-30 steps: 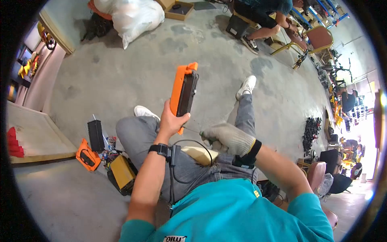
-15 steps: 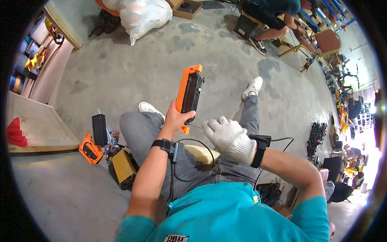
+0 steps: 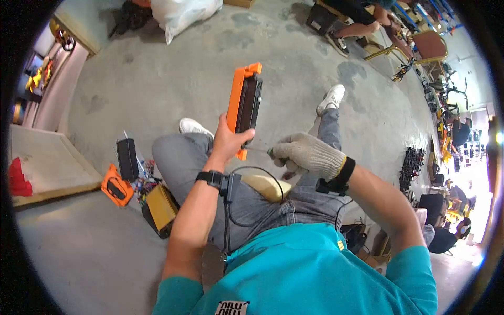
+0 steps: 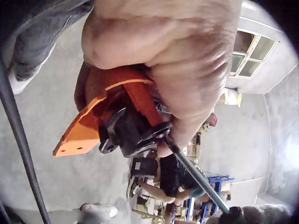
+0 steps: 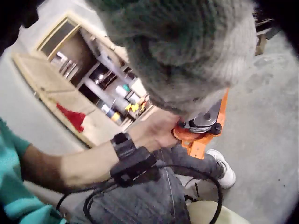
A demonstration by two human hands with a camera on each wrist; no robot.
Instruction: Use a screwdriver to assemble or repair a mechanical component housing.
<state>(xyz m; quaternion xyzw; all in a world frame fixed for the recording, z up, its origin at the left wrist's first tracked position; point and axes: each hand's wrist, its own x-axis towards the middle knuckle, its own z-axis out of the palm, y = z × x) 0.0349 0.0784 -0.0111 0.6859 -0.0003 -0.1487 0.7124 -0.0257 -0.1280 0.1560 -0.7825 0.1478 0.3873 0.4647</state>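
My bare left hand (image 3: 227, 143) grips the lower end of a long orange bracket with a black case (image 3: 247, 113) set in it. The case tilts upward, away from my lap. In the left wrist view, black lugs (image 4: 128, 135) show at its near end, next to a bent orange tab (image 4: 79, 135). My gloved right hand (image 3: 307, 156) curls round the handle of a screwdriver, mostly hidden in the glove. The thin screwdriver shaft (image 4: 196, 170) runs from the glove to a lug, its tip right at the lug's hole.
An orange part (image 3: 116, 186), a black box (image 3: 127, 157) and a yellow-topped box (image 3: 160, 210) lie left of my leg. A pale block (image 3: 266, 187) is between my thighs. Farther off are a white sack (image 3: 184, 16), a chair (image 3: 428, 46) and a seated person. Cables hang from my wrists.
Half a second ago the right hand was turned back-up with its fingers loosened; now it has rolled over and curls round the screwdriver again. The left hand keeps its hold on the case.
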